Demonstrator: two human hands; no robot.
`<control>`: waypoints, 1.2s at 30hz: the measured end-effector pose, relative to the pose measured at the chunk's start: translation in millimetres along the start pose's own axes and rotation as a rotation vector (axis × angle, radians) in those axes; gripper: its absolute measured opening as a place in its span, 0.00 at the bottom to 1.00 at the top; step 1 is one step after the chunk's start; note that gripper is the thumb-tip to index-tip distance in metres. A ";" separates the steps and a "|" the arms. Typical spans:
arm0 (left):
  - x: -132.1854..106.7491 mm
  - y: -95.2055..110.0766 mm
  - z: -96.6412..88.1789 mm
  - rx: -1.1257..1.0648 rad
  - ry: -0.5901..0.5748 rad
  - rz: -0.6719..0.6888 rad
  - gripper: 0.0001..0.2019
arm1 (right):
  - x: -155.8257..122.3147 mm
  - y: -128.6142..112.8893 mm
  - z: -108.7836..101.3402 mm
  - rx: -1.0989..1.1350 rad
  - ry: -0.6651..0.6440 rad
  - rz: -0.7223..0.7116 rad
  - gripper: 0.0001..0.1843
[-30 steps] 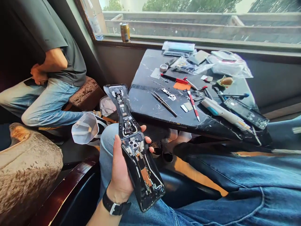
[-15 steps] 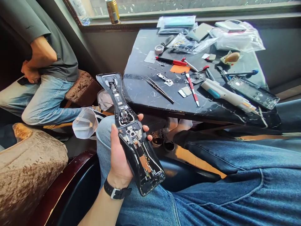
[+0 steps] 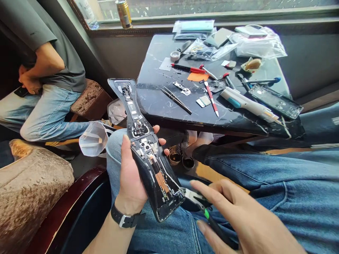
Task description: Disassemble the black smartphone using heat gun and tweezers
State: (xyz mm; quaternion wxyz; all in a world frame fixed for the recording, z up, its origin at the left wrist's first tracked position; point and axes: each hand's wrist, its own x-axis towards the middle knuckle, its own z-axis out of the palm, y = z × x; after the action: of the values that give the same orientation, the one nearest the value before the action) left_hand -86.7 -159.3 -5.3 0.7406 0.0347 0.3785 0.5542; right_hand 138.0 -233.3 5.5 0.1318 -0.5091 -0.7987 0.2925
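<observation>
My left hand (image 3: 129, 176) is closed around an opened phone (image 3: 161, 183) whose circuit boards and copper-coloured strip show. The phone's back cover (image 3: 135, 109) extends from its top end, inner side up. At the lower right, my right hand (image 3: 238, 208) grips pliers (image 3: 205, 211) with black and green handles. Their metal jaws reach the phone's lower right corner; whether they touch it I cannot tell. Part of the handles is hidden by my fingers.
On the dark marble table (image 3: 153, 74) lie tweezers (image 3: 176, 100), a red-and-white tool (image 3: 211, 98), a grey-white hand tool (image 3: 249, 104), a phone frame (image 3: 277, 100) and plastic bags (image 3: 259, 46). A seated person (image 3: 53, 70) is at left. A white bag (image 3: 93, 138) hangs beside my knee.
My right hand has come into view from the lower right with pliers at the phone's lower corner. My left hand still holds the phone, and the view has shifted slightly.
</observation>
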 end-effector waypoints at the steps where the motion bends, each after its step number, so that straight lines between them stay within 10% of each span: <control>1: -1.1 0.1 1.4 0.001 0.005 -0.002 0.34 | 5.7 -1.4 -4.8 -0.103 0.067 -0.067 0.25; 12: -8.9 -0.3 15.2 -0.008 0.045 0.031 0.35 | 31.2 -24.9 -18.2 -0.408 0.138 -0.322 0.25; 36: -17.9 -2.5 22.6 0.052 0.083 0.088 0.35 | 34.0 -27.4 -29.4 -0.386 0.026 -0.249 0.20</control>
State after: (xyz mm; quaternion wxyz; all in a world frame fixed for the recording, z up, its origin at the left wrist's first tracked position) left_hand -73.0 -167.1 18.9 0.6979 0.0476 0.4213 0.5772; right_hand 117.7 -201.7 42.4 0.0772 -0.4260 -0.8948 0.1092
